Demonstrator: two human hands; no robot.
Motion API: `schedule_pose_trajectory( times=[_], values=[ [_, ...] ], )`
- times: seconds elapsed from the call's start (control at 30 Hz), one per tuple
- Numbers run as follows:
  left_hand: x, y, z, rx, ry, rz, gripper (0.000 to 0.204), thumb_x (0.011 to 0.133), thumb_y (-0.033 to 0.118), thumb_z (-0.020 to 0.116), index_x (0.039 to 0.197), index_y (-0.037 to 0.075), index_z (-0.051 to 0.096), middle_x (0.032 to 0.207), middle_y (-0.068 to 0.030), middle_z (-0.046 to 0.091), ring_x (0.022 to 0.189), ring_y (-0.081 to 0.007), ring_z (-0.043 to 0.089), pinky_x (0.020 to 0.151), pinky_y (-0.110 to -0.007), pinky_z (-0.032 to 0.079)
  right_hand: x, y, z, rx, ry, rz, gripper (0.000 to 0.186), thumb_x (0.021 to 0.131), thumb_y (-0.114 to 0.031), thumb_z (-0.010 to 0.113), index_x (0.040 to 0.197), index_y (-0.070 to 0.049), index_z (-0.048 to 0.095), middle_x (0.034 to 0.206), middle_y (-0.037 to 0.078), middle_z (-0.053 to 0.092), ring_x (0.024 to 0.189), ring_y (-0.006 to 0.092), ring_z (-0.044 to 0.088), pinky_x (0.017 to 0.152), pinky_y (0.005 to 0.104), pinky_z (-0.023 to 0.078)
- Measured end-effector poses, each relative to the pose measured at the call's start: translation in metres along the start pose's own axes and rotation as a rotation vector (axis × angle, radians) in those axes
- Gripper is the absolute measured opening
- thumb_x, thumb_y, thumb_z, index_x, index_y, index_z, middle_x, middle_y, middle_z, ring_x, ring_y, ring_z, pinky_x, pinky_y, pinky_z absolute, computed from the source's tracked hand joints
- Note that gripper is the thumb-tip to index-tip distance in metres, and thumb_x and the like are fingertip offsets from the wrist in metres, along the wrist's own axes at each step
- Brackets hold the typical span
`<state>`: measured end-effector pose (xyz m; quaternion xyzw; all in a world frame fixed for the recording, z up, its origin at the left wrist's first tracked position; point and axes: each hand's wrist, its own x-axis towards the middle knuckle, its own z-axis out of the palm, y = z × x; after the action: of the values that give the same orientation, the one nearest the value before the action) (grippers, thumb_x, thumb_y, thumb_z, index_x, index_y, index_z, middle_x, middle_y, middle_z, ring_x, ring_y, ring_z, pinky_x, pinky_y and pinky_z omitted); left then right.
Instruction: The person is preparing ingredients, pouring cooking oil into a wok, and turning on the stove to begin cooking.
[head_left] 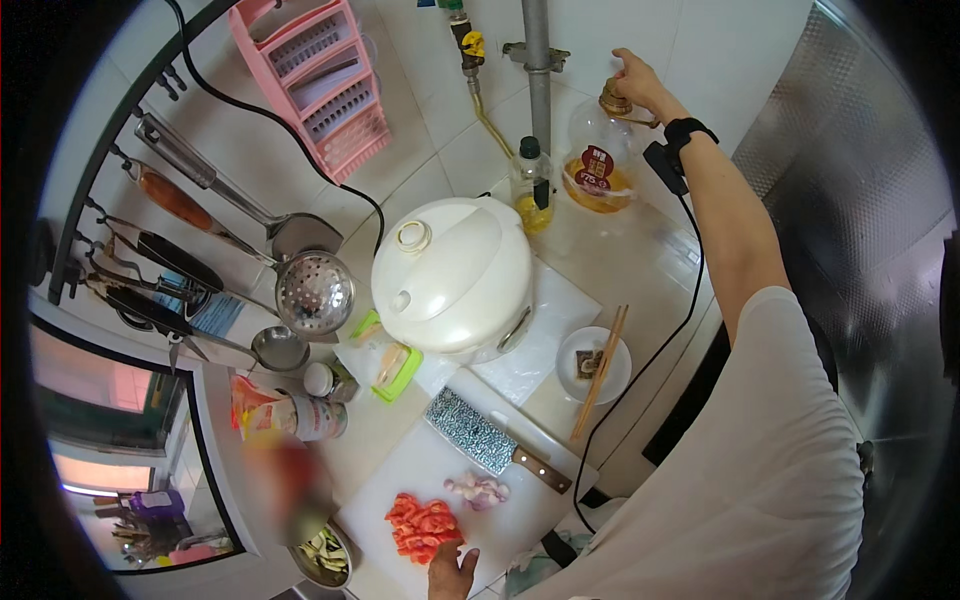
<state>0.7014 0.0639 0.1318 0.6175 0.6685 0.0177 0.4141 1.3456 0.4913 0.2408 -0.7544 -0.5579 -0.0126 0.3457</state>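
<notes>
My left hand [450,570] is at the bottom edge of a white cutting board [385,470], beside chopped tomato [420,525], thumb and fingers apart. Above it lie chopped pale-purple onion [475,491] and a cleaver with a speckled blade [468,430]. My right hand [645,85] is raised at the upper right, index finger extended, just above the brass-coloured top of a large oil jug [600,195]; its other fingers are partly hidden. A black strap with a device and cable is on that wrist. A smaller oil bottle [532,195] stands left of the jug.
A white cooker [450,275] fills the centre. A bowl with chopsticks [590,360] is right of it; seasoning jars [320,415] and a container of vegetables [322,555] are left. Utensils [310,290] and a pink rack [315,85] hang on the wall. A steel panel [870,180] borders the right.
</notes>
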Motion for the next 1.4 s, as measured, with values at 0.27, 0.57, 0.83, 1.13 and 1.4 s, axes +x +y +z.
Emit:
schedule_pose_trajectory(
  times=[0.27, 0.57, 0.83, 1.13, 1.4],
  values=[
    [0.0, 0.02, -0.009, 0.094, -0.045, -0.102, 0.037, 0.081, 0.026, 0.067, 0.106, -0.001, 0.058, 0.098, -0.0198, 0.062, 0.082, -0.0305, 0.063, 0.069, -0.038, 0.05, 0.004, -0.002, 0.004, -0.092, -0.027, -0.096, 0.068, 0.069, -0.015, 0.064, 0.131, -0.001, 0.04, 0.108, 0.025, 0.06, 0.103, 0.0371, 0.058, 0.089, 0.0402, 0.047],
    [-0.005, 0.007, -0.002, 0.013, 0.014, 0.028, 0.032, 0.081, 0.019, 0.067, 0.103, -0.002, 0.057, 0.098, -0.0193, 0.062, 0.084, -0.0325, 0.063, 0.071, -0.039, 0.05, 0.001, 0.003, 0.004, -0.331, 0.058, 0.004, 0.067, 0.068, -0.032, 0.072, 0.121, -0.001, 0.046, 0.108, 0.023, 0.061, 0.104, 0.0382, 0.058, 0.088, 0.0421, 0.046],
    [-0.008, 0.003, -0.002, 0.017, 0.017, 0.025, 0.035, 0.082, 0.019, 0.065, 0.108, -0.001, 0.054, 0.105, -0.023, 0.058, 0.094, -0.0398, 0.058, 0.079, -0.043, 0.047, 0.033, 0.03, -0.003, -0.014, 0.145, -0.029, 0.08, 0.07, -0.029, 0.074, 0.134, -0.001, 0.037, 0.1, 0.016, 0.064, 0.093, 0.0244, 0.061, 0.083, 0.032, 0.048],
    [0.002, 0.017, -0.005, 0.013, 0.018, 0.113, 0.034, 0.085, 0.022, 0.061, 0.108, -0.003, 0.054, 0.105, -0.0233, 0.057, 0.093, -0.04, 0.057, 0.079, -0.043, 0.047, -0.098, -0.159, -0.061, 0.487, 0.011, -0.318, 0.074, 0.072, -0.004, 0.067, 0.136, 0.002, 0.03, 0.093, 0.01, 0.062, 0.083, 0.0171, 0.06, 0.075, 0.0306, 0.051],
    [-0.014, 0.004, -0.007, -0.035, -0.007, 0.123, 0.037, 0.086, 0.025, 0.059, 0.112, -0.001, 0.053, 0.106, -0.0205, 0.057, 0.096, -0.0377, 0.056, 0.083, -0.041, 0.045, -0.319, -0.29, 0.014, 0.544, -0.983, -0.551, 0.068, 0.073, -0.001, 0.064, 0.136, -0.006, 0.037, 0.101, 0.008, 0.059, 0.094, 0.0182, 0.057, 0.084, 0.0317, 0.045]
  ],
)
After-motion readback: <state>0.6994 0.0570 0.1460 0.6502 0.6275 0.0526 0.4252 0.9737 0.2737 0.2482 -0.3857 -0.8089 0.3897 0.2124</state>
